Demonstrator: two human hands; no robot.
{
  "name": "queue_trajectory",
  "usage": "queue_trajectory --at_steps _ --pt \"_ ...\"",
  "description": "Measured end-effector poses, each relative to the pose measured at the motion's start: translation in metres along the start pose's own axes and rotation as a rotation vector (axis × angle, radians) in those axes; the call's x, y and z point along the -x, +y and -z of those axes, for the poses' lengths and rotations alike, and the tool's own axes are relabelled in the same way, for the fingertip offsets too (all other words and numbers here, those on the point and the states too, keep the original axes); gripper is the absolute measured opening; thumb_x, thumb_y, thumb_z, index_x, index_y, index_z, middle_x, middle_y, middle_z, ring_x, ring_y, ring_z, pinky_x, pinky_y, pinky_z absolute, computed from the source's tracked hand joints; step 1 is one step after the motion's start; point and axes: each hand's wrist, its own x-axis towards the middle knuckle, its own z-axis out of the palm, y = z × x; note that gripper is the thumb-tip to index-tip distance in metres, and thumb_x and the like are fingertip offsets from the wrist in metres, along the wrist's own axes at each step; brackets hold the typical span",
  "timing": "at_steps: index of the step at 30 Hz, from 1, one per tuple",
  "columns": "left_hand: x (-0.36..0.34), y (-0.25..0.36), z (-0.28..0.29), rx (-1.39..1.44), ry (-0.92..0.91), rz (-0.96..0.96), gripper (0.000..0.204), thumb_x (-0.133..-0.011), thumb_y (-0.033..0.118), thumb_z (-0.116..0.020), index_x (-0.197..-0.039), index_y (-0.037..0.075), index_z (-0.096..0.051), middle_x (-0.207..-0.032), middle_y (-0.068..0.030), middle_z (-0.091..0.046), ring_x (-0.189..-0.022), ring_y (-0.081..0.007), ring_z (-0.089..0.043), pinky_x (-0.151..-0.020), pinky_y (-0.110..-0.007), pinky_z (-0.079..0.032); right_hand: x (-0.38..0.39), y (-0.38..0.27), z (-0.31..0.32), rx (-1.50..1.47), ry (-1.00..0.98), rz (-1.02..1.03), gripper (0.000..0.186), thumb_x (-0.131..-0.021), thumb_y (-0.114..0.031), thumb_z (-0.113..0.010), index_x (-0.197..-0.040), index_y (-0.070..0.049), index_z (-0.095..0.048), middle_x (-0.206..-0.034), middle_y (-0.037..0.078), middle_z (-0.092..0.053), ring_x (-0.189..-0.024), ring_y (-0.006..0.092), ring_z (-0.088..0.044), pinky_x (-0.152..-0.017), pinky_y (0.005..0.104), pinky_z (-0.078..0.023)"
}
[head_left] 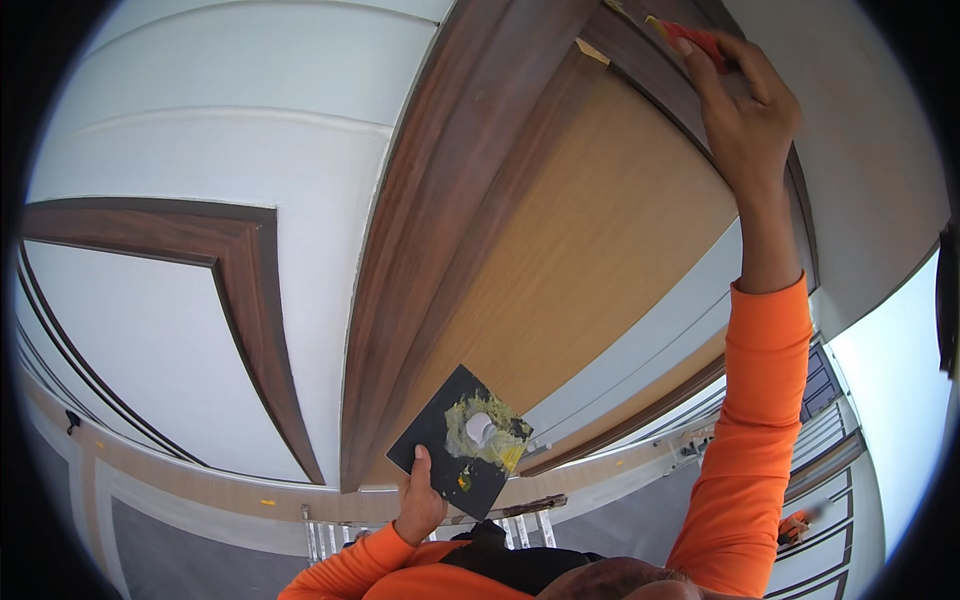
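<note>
My left hand (420,505) grips the lower left edge of a dark square board (430,445), thumb on its top face. Yellowish-green filler paste (510,450) is smeared over the board, around a whitish round patch. High at the upper right, my right hand (750,115) is closed on a small red putty scraper (704,44). Yellowish paste coats the scraper's tip, which is close to the dark brown head of a door frame (660,85); whether it touches the wood I cannot tell.
A light wood door panel (590,230) stands beside the dark brown jamb (430,220). White wall panels with a brown moulding (245,260) are at left. Below me show an aluminium ladder (325,540) and a rough wooden strip (535,507). Another person (795,525) is far off at lower right.
</note>
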Motion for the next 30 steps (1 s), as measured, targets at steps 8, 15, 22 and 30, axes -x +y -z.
queue_trajectory --at_steps 8,15,22,30 --pt "0.01 -0.016 -0.004 -0.115 -0.016 -0.031 0.058 -0.095 0.003 -0.066 -0.142 -0.013 -0.036 -0.111 -0.0219 -0.071 -0.095 -0.0327 -0.074 -0.083 -0.037 -0.059 -0.03 -0.004 -0.005 -0.213 -0.262 -0.306 0.015 -0.092 -0.012 -0.075 -0.104 -0.003 -0.077 -0.092 0.008 -0.076 -0.083 0.0118 -0.068 -0.077 0.0275 -0.054" --pt "0.022 -0.046 -0.01 -0.024 -0.049 0.013 0.059 -0.094 -0.008 -0.057 -0.148 -0.011 -0.034 -0.112 -0.0253 -0.068 -0.093 -0.0372 -0.071 -0.08 -0.039 -0.057 -0.026 -0.021 -0.017 -0.203 -0.176 -0.198 0.013 -0.09 -0.007 -0.075 -0.1 -0.001 -0.076 -0.094 0.009 -0.076 -0.08 0.0131 -0.067 -0.073 0.0283 -0.053" --pt "0.007 -0.014 -0.003 -0.072 0.02 -0.098 0.06 -0.093 -0.01 -0.054 -0.149 -0.011 -0.033 -0.111 -0.0253 -0.068 -0.091 -0.0377 -0.071 -0.079 -0.04 -0.057 -0.026 -0.001 -0.019 -0.179 -0.194 -0.093 0.013 -0.089 -0.005 -0.073 -0.101 0.0 -0.075 -0.093 0.009 -0.074 -0.082 0.0144 -0.066 -0.074 0.0305 -0.052" --pt "0.015 -0.023 -0.004 -0.149 0.003 -0.065 0.06 -0.091 -0.006 -0.061 -0.144 -0.014 -0.034 -0.112 -0.0248 -0.069 -0.094 -0.0353 -0.073 -0.082 -0.039 -0.058 -0.03 -0.002 -0.019 -0.178 -0.193 -0.165 0.014 -0.088 -0.008 -0.075 -0.099 0.0 -0.075 -0.089 0.01 -0.074 -0.079 0.0142 -0.064 -0.071 0.0293 -0.05"
